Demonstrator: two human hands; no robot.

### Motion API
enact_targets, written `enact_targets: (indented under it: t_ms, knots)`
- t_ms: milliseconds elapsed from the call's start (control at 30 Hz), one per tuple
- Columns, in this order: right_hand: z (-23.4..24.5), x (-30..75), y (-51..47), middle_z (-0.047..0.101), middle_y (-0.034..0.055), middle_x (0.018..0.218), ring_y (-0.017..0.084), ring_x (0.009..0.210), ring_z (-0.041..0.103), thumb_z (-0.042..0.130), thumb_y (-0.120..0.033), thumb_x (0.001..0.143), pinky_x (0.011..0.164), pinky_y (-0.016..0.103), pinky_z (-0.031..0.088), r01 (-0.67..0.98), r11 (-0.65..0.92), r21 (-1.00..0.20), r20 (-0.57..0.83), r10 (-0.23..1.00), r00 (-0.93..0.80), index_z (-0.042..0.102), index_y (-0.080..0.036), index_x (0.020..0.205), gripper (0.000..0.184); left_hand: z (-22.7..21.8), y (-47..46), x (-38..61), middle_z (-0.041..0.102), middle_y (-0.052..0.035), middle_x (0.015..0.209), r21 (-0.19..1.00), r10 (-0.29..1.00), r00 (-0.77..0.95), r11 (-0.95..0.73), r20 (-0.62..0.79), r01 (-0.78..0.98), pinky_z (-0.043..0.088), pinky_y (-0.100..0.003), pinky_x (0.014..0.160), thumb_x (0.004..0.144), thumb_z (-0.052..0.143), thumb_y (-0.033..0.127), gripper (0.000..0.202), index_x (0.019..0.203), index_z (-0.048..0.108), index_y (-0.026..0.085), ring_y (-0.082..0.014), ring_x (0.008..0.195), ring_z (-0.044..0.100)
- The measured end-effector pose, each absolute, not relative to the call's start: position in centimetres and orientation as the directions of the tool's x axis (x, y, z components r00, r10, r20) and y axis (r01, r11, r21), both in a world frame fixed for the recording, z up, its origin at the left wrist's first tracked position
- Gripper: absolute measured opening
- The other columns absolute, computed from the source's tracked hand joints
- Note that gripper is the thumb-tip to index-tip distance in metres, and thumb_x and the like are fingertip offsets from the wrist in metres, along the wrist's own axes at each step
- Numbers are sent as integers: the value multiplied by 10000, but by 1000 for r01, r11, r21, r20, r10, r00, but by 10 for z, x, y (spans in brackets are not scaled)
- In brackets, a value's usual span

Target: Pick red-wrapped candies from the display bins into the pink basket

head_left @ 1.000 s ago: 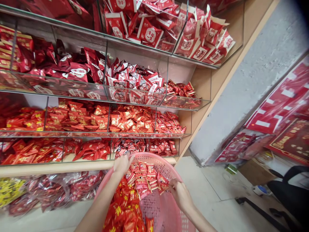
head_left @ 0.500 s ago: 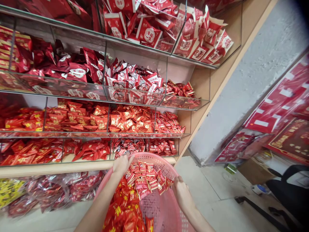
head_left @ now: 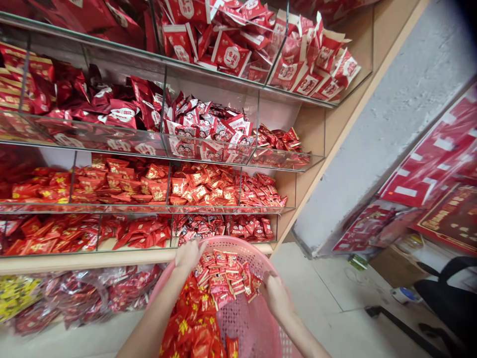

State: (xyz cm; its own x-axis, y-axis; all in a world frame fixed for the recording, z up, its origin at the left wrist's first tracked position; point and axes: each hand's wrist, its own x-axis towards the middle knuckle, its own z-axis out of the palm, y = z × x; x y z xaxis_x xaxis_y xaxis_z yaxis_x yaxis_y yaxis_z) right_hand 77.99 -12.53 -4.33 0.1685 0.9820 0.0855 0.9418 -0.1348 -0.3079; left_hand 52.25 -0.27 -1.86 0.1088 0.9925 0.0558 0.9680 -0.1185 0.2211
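Observation:
A round pink plastic basket [head_left: 238, 244] with a perforated wall stands in front of me, against the lowest shelf. My left hand [head_left: 188, 254] is closed over its far left rim. My right hand [head_left: 276, 297] is at the right side, fingers curled in over the rim, close to the packets; whether they grip anything is hidden. Small red-and-cream packets [head_left: 219, 278] lie in the far part of the basket. Larger shiny red packets with yellow print [head_left: 192, 323] fill its left side, and the pink bottom shows on the right.
Shelves with clear-fronted bins [head_left: 208, 186] of red packets rise ahead. Plastic bags of packets [head_left: 74, 298] lie under the lowest shelf. To the right are a grey wall [head_left: 357, 139], red printed sheets [head_left: 421, 174], a cardboard box [head_left: 395, 266] and a black chair leg [head_left: 402, 333] on the tiled floor.
My right hand has shifted slightly left, from the basket's rim inward toward the small packets. The left hand stays on the rim, and the view has shifted very slightly.

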Motion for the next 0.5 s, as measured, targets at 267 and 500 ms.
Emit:
enact_targets:
  t_ms: [267,500]
  knots:
    - [-41,797,-112,452,-30,487,103,494,409,416,-141,663,480,209,241,812,-84,-577,142,969,201,420,-188,548,125,-17,-5,523,682,-122,852,227,995,95,-102,45,968,440,-301,688,855,184,575,577,1070,550,185,-239,821,642]
    - [-61,793,-104,297,-55,501,77,500,256,399,-126,644,473,216,174,848,-24,-529,199,968,151,309,-186,520,164,-16,-5,523,680,-120,867,230,995,93,-98,32,968,438,-302,699,859,189,563,562,1078,545,187,-235,826,638]
